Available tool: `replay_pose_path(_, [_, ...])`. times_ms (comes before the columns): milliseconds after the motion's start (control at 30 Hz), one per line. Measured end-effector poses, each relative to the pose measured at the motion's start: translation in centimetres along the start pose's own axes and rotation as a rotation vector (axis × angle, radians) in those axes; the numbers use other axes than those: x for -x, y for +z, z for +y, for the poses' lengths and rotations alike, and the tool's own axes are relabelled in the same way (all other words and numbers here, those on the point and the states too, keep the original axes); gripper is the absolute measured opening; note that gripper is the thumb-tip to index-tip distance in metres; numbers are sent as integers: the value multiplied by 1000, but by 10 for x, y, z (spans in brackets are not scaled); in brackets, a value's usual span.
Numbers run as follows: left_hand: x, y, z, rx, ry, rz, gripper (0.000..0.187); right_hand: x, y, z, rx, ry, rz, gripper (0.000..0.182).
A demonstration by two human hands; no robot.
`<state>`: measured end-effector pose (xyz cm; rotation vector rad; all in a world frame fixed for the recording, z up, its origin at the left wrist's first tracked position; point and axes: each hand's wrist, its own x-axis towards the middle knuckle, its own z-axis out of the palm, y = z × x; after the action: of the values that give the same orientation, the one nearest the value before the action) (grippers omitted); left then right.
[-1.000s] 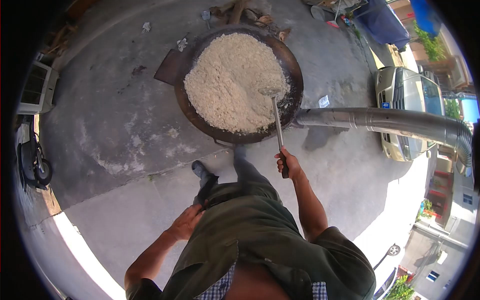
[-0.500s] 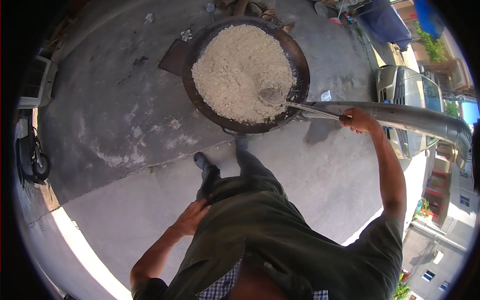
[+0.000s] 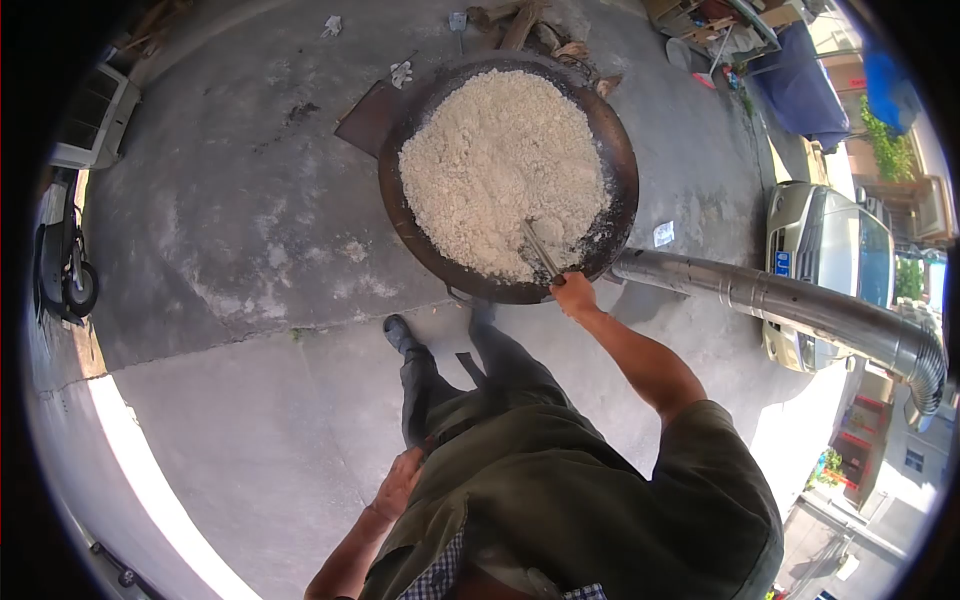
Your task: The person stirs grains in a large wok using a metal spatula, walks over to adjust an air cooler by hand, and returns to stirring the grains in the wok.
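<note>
A wide dark wok is heaped with pale, crumbly, grain-like stuff. My right hand is closed round the dark end of a long-handled metal ladle at the wok's near rim. The ladle's handle slants down into the heap, and its bowl is buried, so I cannot see it. My left hand rests against my hip beside the dark green shirt, its fingers lying along the cloth and partly hidden.
A metal flue pipe runs from the wok's right side towards a parked car. Firewood lies behind the wok, a dark flat plate at its left. A motorbike stands far left.
My right hand has swung left and in to the wok's near rim, bringing the ladle steeper and its bowl under the heap. The view has shifted slightly; my left hand stays at my hip.
</note>
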<state>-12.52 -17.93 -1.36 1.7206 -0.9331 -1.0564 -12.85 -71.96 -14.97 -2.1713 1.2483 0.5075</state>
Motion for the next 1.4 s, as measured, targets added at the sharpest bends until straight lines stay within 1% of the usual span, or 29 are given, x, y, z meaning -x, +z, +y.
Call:
replay_pose_path(67, [-7, -4, 17, 181, -24, 11, 54, -16, 38, -34, -267, 47, 59, 17])
replay_pose_path(100, [-11, -4, 19, 152, -11, -17, 55, -17, 36, -62, -460, 126, 51, 16])
replay_pose_path(133, [-16, -3, 20, 122, 3, -46, 56, -26, 37, -68, -615, 108, 15, 16])
replay_pose_path(167, [-19, -5, 9, -27, 39, -104, 57, -34, 36, -71, -769, 89, -21, 15])
replay_pose_path(200, [-20, -6, 1, -174, 74, -165, 59, -38, 34, -69, -922, 71, -57, 15])
replay_pose_path(267, [-23, -13, -9, -234, 91, -247, 65, -25, -4, -55, -1049, 57, -164, 14])
replay_pose_path(300, [-32, -21, -1, -276, 115, -274, 69, -17, -28, -47, -1110, 45, -215, 13])
replay_pose_path(333, [-42, -30, 8, -317, 139, -299, 73, -7, -41, -36, -1101, 47, -236, 12])
replay_pose_path(400, [-41, -38, -1, -274, 97, -286, 74, 25, -57, -20, -1186, 102, -259, 19])
replay_pose_path(433, [-44, -43, 4, -352, 159, -285, 73, 35, -60, -9, -1224, 129, -271, 22])
replay_pose_path(467, [-48, -49, 8, -430, 221, -279, 72, 47, -61, 1, -1340, 152, -328, 28])
replay_pose_path(533, [-56, -60, 7, -372, 201, -317, 71, 63, -52, 20, -1578, 194, -441, 39])
replay_pose_path(567, [-59, -64, 4, -346, 195, -332, 70, 75, -45, 26, -1570, 206, -439, 42])
replay_pose_path(633, [-58, -68, 1, 33, -14, -315, 69, 97, -33, 33, -1552, 233, -439, 51])
replay_pose_path(700, [-58, -81, 0, -24, 17, -336, 69, 102, -27, 38, -1337, 229, -260, 52])
replay_pose_path(733, [-64, -93, 10, -266, 159, -353, 70, 106, -28, 37, -1223, 229, -173, 53])
replay_pose_path(767, [-68, -101, 15, -507, 299, -359, 70, 108, -29, 35, -1188, 220, -160, 52])
replay_pose_path(833, [-61, -107, 3, -408, 236, -383, 71, 123, -27, 23, -1120, 219, -141, 50])
replay_pose_path(933, [-55, -118, -9, -292, 162, -412, 71, 135, -2, 22, -1192, 305, -156, 51])
replay_pose_path(1000, [-49, -126, -11, -341, 202, -397, 67, 160, 24, 32, -1223, 385, -204, 51])
replay_pose_path(1067, [-43, -134, -2, -501, 327, -333, 61, 185, 34, 39, -1221, 440, -247, 52])
replay_pose_path(1133, [-32, -134, -21, -459, 306, -336, 69, 214, 28, 47, -1191, 491, -287, 52])
replay_pose_path(1167, [-28, -135, -32, -443, 298, -337, 73, 220, 16, 51, -1114, 484, -263, 52])
replay_pose_path(1200, [-27, -137, -34, -457, 288, -340, 73, 223, -7, 49, -979, 453, -209, 52])
replay_pose_path(1233, [-26, -137, -34, -467, 277, -346, 73, 225, -36, 43, -830, 432, -155, 52])
replay_pose_path(1267, [-24, -138, -35, -478, 266, -354, 74, 223, -67, 41, -684, 368, -129, 51])
replay_pose_path(1300, [-23, -139, -36, -485, 295, -342, 73, 216, -96, 43, -485, 324, -107, 48])
replay_pose_path(1333, [-23, -140, -36, -492, 322, -325, 73, 208, -128, 44, -371, 303, -121, 42])
replay_pose_path(1400, [-20, -141, -34, -470, 347, -298, 72, 197, -201, 23, -184, 254, -188, 29])
